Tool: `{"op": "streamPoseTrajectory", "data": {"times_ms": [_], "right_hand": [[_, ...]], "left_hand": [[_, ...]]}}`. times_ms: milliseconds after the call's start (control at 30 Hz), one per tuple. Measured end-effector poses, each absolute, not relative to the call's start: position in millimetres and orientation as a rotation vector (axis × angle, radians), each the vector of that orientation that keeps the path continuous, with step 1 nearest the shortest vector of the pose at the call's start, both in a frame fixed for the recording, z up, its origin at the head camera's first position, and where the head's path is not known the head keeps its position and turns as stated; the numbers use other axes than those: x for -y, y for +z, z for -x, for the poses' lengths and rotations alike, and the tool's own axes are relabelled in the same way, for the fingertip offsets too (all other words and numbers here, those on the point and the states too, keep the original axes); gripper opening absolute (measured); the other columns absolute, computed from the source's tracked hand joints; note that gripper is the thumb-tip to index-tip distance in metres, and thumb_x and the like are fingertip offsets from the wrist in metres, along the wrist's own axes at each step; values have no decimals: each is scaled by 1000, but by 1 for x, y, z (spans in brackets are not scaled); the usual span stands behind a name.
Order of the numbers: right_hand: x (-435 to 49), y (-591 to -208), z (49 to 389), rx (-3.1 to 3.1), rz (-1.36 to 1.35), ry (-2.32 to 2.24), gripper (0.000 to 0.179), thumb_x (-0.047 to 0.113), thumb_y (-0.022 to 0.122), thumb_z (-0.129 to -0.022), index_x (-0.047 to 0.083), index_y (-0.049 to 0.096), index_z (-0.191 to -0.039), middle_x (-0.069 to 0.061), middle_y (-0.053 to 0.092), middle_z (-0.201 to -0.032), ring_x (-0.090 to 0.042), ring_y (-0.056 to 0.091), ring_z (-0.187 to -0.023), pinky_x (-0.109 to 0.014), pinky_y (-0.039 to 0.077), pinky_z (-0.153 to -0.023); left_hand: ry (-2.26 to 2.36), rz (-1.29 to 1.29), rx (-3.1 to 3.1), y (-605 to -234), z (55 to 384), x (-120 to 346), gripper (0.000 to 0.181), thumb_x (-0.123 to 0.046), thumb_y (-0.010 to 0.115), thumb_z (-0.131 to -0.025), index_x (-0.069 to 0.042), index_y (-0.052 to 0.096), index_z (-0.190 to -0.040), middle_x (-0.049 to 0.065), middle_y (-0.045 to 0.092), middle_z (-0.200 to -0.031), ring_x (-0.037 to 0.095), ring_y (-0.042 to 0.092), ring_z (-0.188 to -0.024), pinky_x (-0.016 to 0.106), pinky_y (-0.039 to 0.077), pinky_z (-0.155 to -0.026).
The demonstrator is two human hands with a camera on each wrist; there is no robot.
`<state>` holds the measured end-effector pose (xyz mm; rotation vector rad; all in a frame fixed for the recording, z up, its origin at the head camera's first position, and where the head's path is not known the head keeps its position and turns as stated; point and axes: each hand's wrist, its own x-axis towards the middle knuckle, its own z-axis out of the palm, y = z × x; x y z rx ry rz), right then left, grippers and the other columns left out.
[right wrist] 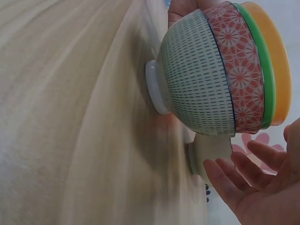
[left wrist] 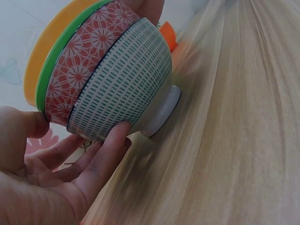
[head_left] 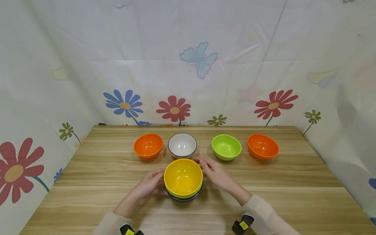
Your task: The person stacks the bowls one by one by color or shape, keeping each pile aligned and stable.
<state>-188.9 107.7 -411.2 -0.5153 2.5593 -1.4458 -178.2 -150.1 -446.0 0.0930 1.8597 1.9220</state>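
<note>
A stack of nested bowls is at the front middle of the table in the head view. Its top is a yellow bowl [head_left: 183,178], set in a green bowl [left wrist: 56,55]. Under those come a red flower-patterned bowl [left wrist: 77,75] and, lowest, a white bowl with green dashes [left wrist: 126,75]. My left hand [head_left: 148,186] grips the stack's left side, thumb by the rims and fingers against the lowest bowl. On the other side, my right hand [head_left: 215,173] has its fingers spread beside the stack, apart from it in the right wrist view.
Behind the stack stands a row: an orange bowl [head_left: 148,146], a white bowl with a dark rim [head_left: 182,145], a lime green bowl [head_left: 226,147] and another orange bowl [head_left: 262,146]. A flower-printed curtain [head_left: 147,71] borders the wooden table [head_left: 293,202] at the back and sides.
</note>
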Motion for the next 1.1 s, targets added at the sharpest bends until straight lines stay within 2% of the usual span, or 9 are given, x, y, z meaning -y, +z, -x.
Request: {"op": "streamPoseTrajectory", "data": {"times_ms": [200, 333, 467, 600, 733, 900, 1100], "right_hand": [[-108, -421, 188, -2455, 446, -1510, 47, 39, 35, -99, 9, 48, -132, -8, 51, -132, -24, 51, -118, -39, 46, -95], [-109, -422, 186, -2385, 435, -1538, 53, 44, 32, -98, 8, 45, -135, -10, 49, -135, -26, 50, -119, -38, 48, -92], [-109, -418, 183, -2327, 439, -1569, 52, 40, 31, -100, 4, 42, -136, -15, 46, -136, -29, 49, -119, -38, 50, -90], [-109, -420, 182, -2307, 434, -1590, 52, 38, 31, -100, 1, 42, -136, -17, 45, -136, -30, 46, -121, -43, 46, -95], [-110, -427, 183, -2274, 428, -1611, 56, 41, 30, -100, 0, 41, -136, -18, 46, -135, -27, 48, -116, -41, 46, -95], [-110, -431, 181, -2165, 390, -1666, 58, 42, 31, -99, -2, 38, -137, -21, 46, -134, -23, 54, -105, -37, 52, -85], [-109, -433, 178, -2064, 410, -1730, 59, 40, 30, -100, -5, 34, -138, -26, 43, -133, -23, 58, -97, -39, 54, -80]], "left_hand": [[1918, -84, -1864, -446, 179, 150, 51, -32, 44, -97, 4, 42, -133, 18, 54, -125, 20, 63, -92, 42, 56, -72], [1918, -84, -1863, -447, 179, 150, 51, -31, 43, -97, 4, 42, -133, 18, 54, -126, 20, 63, -93, 42, 56, -73], [1918, -80, -1863, -447, 179, 150, 51, -31, 43, -97, 5, 42, -133, 18, 54, -125, 20, 63, -92, 42, 56, -72], [1912, -76, -1867, -446, 179, 149, 50, -31, 43, -97, 4, 42, -133, 18, 55, -124, 20, 63, -91, 41, 56, -72], [1911, -81, -1867, -445, 178, 149, 50, -31, 43, -97, 4, 42, -133, 18, 55, -124, 20, 63, -91, 41, 56, -72], [1911, -84, -1869, -445, 178, 149, 51, -31, 43, -97, 4, 42, -133, 18, 55, -123, 19, 63, -91, 41, 56, -72], [1923, -86, -1860, -446, 178, 150, 50, -31, 43, -97, 4, 43, -133, 17, 57, -121, 19, 63, -90, 41, 56, -72]]}}
